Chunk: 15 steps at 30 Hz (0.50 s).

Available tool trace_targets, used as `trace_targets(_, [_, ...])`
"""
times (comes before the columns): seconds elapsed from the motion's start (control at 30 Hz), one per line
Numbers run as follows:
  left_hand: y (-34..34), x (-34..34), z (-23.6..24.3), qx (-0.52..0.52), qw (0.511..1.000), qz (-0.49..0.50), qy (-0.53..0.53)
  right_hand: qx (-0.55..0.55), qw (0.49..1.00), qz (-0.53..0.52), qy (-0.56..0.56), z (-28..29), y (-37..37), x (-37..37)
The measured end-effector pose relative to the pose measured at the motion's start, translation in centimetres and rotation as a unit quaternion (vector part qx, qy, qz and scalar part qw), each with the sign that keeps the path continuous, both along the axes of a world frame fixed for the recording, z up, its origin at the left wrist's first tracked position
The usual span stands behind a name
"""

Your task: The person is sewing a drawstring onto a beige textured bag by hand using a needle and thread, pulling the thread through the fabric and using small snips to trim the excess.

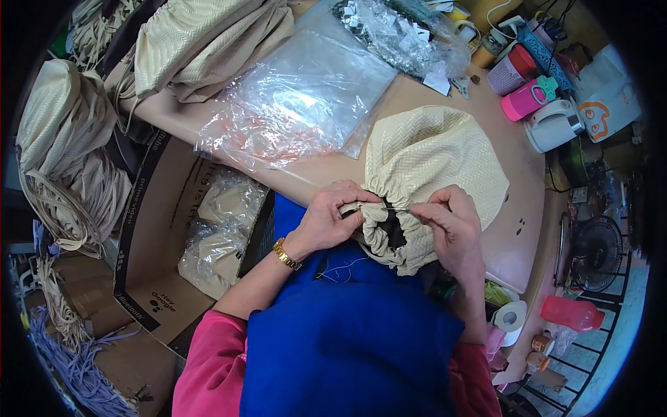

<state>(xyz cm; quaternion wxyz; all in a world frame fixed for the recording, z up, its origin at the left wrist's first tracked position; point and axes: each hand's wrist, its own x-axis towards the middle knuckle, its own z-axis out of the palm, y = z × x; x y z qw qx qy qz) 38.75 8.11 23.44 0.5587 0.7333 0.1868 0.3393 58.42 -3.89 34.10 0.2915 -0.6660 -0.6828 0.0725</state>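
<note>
A cream bag with a woven herringbone pattern (445, 156) lies at the table's near edge, its gathered mouth turned toward me and showing a dark inside. My left hand (340, 212), a gold watch on its wrist, pinches the puckered rim (375, 226) of the bag. Opposite it, my right hand (451, 222) has thumb and forefinger closed on a thin, pale, needle-like rod (399, 208) that runs into the rim between both hands. The rod's far end is hidden in the fabric. Loose light threads (340, 270) lie on my blue apron (347, 340).
Clear plastic sleeves (299, 97) cover the table's middle, with a heap of small wrapped pieces (410, 42) behind. More cream bags (208, 45) pile up at far left. A cardboard box (156, 229) holds wrapped bags (226, 229). Bottles, including a pink one (528, 99), stand at right.
</note>
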Motion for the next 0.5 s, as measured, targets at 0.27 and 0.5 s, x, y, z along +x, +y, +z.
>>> trace_targets(0.27, [0.0,0.0,0.3,-0.012,1.0,-0.011,-0.008,-0.011,0.978,-0.001,-0.206,1.4,-0.4,-1.9])
trace_targets(0.5, [0.3,-0.1,0.2,-0.026,0.999,-0.028,0.023,-0.025,0.955,0.03,-0.293,2.1,-0.4,-4.3])
